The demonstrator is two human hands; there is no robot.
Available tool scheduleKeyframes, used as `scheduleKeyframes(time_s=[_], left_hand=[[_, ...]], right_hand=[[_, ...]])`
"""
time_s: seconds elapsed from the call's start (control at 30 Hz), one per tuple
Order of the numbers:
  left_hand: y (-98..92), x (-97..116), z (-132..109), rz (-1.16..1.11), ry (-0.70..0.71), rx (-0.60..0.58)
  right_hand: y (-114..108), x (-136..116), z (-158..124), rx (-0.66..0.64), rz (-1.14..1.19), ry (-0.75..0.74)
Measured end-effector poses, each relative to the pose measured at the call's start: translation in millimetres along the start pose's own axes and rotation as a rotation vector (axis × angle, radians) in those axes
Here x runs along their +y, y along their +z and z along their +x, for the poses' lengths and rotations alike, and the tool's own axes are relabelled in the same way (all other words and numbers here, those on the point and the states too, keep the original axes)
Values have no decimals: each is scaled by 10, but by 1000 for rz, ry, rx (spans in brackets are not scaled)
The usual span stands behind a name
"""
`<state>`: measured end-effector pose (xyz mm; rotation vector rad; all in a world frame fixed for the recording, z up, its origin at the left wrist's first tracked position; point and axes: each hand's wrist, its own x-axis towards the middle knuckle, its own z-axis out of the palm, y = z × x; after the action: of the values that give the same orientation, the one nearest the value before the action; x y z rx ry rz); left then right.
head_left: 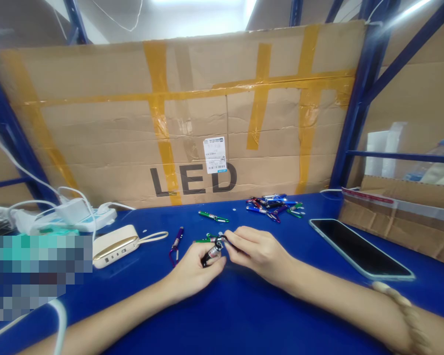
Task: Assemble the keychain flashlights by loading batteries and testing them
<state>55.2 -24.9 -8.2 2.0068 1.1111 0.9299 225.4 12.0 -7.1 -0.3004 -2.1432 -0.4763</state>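
Observation:
My left hand is closed around the barrel of a small black keychain flashlight with a silver band and a pale label. At its other end, my right hand pinches the black carabiner clip between thumb and fingers. Just behind the hands lies a green keychain flashlight, partly hidden by them. A purple one rests left of my left hand, its clip toward me. Farther back is another green one. Several more in mixed colours form a pile at the back right.
On the left of the blue table are a cream power bank with a strap and a white power strip with cables. A phone lies to the right, near a cardboard box. A large cardboard sheet stands behind.

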Motion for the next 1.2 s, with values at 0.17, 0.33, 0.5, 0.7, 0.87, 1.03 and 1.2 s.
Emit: scheduleKeyframes(time_s=[0.17,0.33,0.5,0.7,0.87,1.03,1.2], left_hand=[[-18,-27,-21,-130,-55,-47],[-28,-78,-6,-447,-141,3],[-20,-79,33,-584,-134,101],[7,-81,49,-422,-132,250],[31,-51,43,-295,-121,201],[56,-52,42,-268,-60,160],[58,-79,29,-189,-43,210]], right_hand=[[-12,-2,17,8,-2,-16],[16,36,-47,-62,40,50],[49,99,-128,-216,183,194],[49,143,-108,-202,260,271],[20,116,-66,-129,329,310],[19,70,-68,-165,376,294],[37,48,-89,-180,367,317]])
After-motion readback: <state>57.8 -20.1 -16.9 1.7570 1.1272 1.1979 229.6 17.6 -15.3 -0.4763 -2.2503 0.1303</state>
